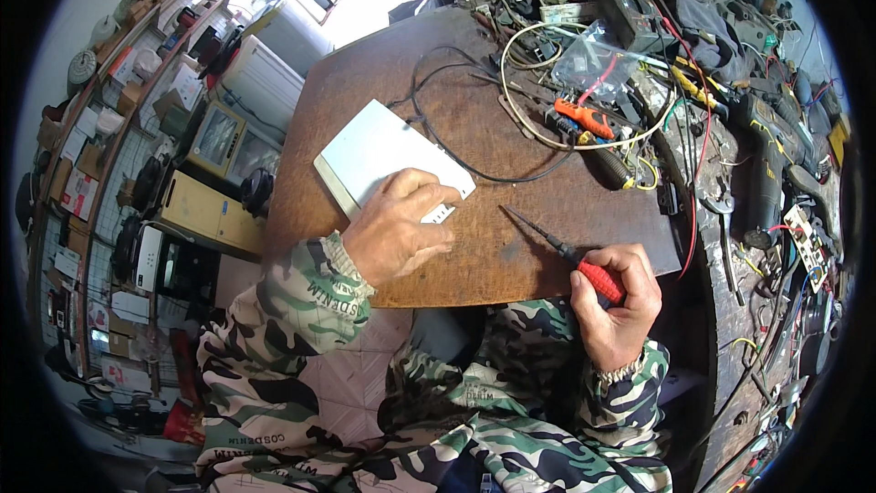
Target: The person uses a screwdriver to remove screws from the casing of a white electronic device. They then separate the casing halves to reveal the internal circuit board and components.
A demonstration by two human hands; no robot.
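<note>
A flat white box-shaped device (379,151) lies at an angle on the brown wooden table (493,260). My left hand (401,230) rests on its near right end, with bent fingers gripping the edge. Small dark slots show beside those fingers, and the thumb side is partly tucked underneath. A thin black cable (444,139) runs from the far side of the device and loops across the tabletop. In my right hand (620,310) is a screwdriver (599,281) with a red and black handle, closed in the fingers. Its dark shaft points up and left, its tip apart from the device.
Heaped along the right are a multimeter (625,0), an orange-handled tool (585,117), a cream cable (507,82), a black heat-gun-shaped tool (765,169) and a wrench (722,219). Shelves (109,119) full of boxes stand at left, near a yellow cabinet (205,210).
</note>
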